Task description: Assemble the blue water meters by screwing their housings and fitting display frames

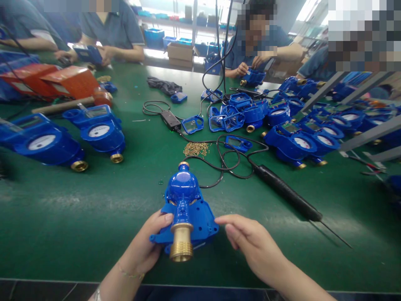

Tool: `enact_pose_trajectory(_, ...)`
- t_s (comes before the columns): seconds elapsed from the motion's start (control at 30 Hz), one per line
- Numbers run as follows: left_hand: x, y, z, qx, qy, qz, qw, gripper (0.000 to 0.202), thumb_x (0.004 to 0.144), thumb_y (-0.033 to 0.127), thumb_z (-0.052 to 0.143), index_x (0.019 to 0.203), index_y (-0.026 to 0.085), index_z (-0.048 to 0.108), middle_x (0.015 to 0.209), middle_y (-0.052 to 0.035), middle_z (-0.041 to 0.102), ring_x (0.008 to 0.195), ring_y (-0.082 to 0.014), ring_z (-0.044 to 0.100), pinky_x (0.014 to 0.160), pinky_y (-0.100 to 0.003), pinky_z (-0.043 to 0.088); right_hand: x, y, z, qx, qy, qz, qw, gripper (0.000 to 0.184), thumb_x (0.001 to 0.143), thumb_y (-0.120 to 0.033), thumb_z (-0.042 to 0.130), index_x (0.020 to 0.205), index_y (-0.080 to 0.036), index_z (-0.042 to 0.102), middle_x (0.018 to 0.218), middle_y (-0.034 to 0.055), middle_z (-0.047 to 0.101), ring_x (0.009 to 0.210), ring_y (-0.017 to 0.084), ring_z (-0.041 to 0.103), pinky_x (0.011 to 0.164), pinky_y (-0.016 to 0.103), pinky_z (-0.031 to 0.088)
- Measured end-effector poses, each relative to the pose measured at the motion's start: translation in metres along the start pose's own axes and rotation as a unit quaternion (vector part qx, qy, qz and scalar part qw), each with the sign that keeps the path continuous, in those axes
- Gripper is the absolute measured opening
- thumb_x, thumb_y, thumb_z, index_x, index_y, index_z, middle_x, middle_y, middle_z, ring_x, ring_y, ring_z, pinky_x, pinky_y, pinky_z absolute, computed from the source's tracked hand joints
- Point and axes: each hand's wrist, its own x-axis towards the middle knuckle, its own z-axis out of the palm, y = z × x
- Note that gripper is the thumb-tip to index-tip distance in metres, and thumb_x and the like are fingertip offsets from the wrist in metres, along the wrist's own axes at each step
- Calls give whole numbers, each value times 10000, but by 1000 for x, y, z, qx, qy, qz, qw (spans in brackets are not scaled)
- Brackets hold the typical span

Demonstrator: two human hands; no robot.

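Observation:
A blue water meter (183, 188) with brass threaded ends is upside down over the near part of the table. My left hand (148, 240) grips its left side, the thumb on top and the other fingers partly hidden below. My right hand (252, 240) is at the right corner of the meter's flat blue plate, index finger stretched out to its edge. Nothing shows in that hand. Beyond the meter lies a pile of small brass screws (196, 149). To the right rests a black corded electric screwdriver (288, 192) with a long thin bit.
Two blue meters (102, 131) stand at left, near orange boxes (70, 81). Many more meters (300, 142) crowd the right, beside grey metal bars (372, 131). Blue frame covers (192, 124), a black controller box (171, 120) and looped cable lie mid-table. Co-workers (111, 31) sit opposite.

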Motion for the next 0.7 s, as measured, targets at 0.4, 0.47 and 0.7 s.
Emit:
enact_pose_trajectory(0.4, 3, -21, 4, -45, 89, 54, 994, 304, 562, 358, 804, 759, 161, 681, 668, -6, 683, 684, -201, 646, 797, -343, 518, 7, 18, -3, 438, 61, 157, 883, 316, 694, -288, 773, 869, -144, 553, 798, 90, 699, 630, 150, 659, 547, 218, 513)
enact_pose_trajectory(0.47, 3, -22, 7, -39, 100, 57, 993, 327, 563, 368, 800, 778, 155, 677, 691, -19, 691, 740, -222, 654, 793, -342, 515, 6, 18, -2, 435, 62, 159, 884, 323, 676, -310, 787, 748, -138, 524, 708, 94, 696, 560, 154, 649, 493, 212, 506)
enact_pose_trajectory(0.7, 7, -22, 20, -28, 148, 97, 984, 384, 612, 368, 762, 878, 120, 640, 838, -50, 714, 771, -195, 646, 708, -271, 493, 2, 16, 9, 436, 76, 169, 880, 310, 622, -299, 825, 789, -95, 662, 565, 21, 648, 441, 64, 560, 421, 128, 447)
